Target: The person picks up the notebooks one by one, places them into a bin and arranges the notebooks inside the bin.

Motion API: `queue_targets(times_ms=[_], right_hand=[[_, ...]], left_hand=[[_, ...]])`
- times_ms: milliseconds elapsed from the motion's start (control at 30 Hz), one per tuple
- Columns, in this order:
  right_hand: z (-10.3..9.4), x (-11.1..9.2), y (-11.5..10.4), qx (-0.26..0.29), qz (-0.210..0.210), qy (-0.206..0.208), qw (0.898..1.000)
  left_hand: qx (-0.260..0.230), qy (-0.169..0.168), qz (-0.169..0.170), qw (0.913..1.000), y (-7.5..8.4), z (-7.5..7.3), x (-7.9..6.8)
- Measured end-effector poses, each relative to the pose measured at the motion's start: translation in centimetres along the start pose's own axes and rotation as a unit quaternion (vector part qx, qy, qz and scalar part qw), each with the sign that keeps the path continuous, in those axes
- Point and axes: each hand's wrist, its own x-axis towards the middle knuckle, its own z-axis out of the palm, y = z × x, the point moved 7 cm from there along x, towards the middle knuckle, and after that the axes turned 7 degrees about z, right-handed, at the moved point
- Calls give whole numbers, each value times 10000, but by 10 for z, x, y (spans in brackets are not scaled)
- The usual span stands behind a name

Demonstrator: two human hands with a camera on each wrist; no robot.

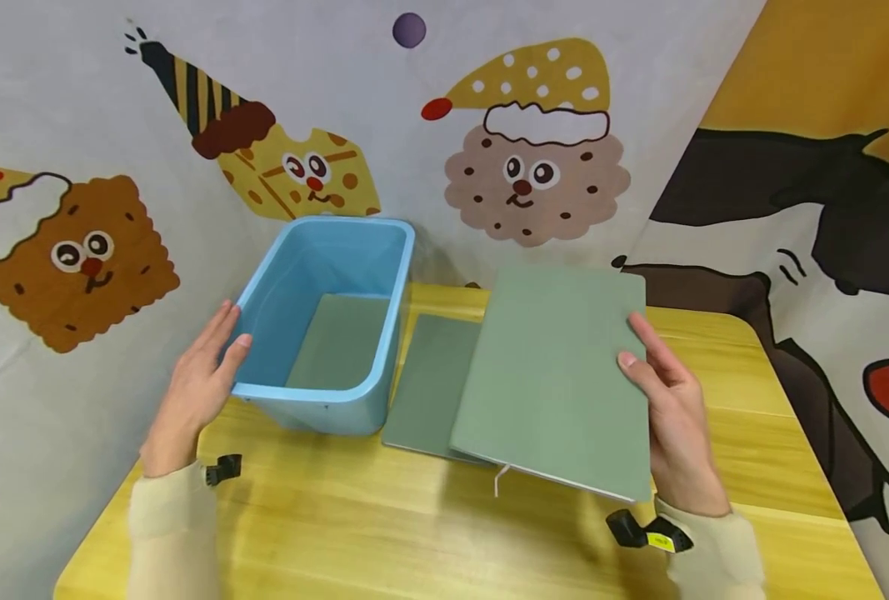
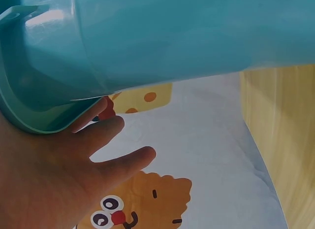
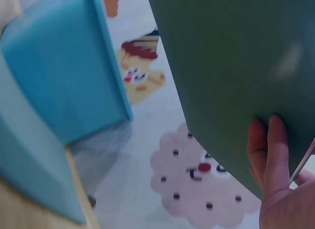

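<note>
Right now, your right hand (image 1: 676, 417) grips a green notebook (image 1: 556, 375) by its right edge, tilted partly over a second notebook (image 1: 432, 375) on the table (image 1: 339, 517). Your left hand (image 1: 200, 375), fingers extended, rests against the blue bin (image 1: 317, 412), where another green one lies.

The sleeved left forearm (image 1: 174, 533) and right forearm (image 1: 714, 554) are stretched forward, well apart. The left hand (image 1: 195, 379) is held with its fingers (image 2: 130, 162) extended and separated and its thumb (image 1: 236, 354) spread away. By the right hand (image 1: 676, 417) a pinching grip is formed, the thumb (image 1: 639, 371) being set opposite fingers (image 3: 276, 145) pressed from underneath.
</note>
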Motion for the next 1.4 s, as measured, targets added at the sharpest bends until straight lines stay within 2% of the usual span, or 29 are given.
queue_targets(times_ms=[267,467,633,867,1033,1267,1400], right_hand=[[48,8,4,595,67,-555,9967],[86,19,11,541,138,-826,9950],[112,27,19,449,211,-803,9955],[144,43,26,54,-115,-726,9973],[161,52,38,66,-39,-762,9971],[179,66,48,-243,22,-637,9977],[190,73,55,-235,84,-724,9971]], left_hand=[[-13,58,32,10000,4,0,4],[-55,90,-8,9999,3,-2,0],[-47,86,-31,9999,3,-2,-1],[-67,149,2,9999,3,-2,0],[-76,183,93,9998,3,-3,-1],[-118,225,49,9997,3,-3,-1],[-126,241,31,9996,4,-3,0]])
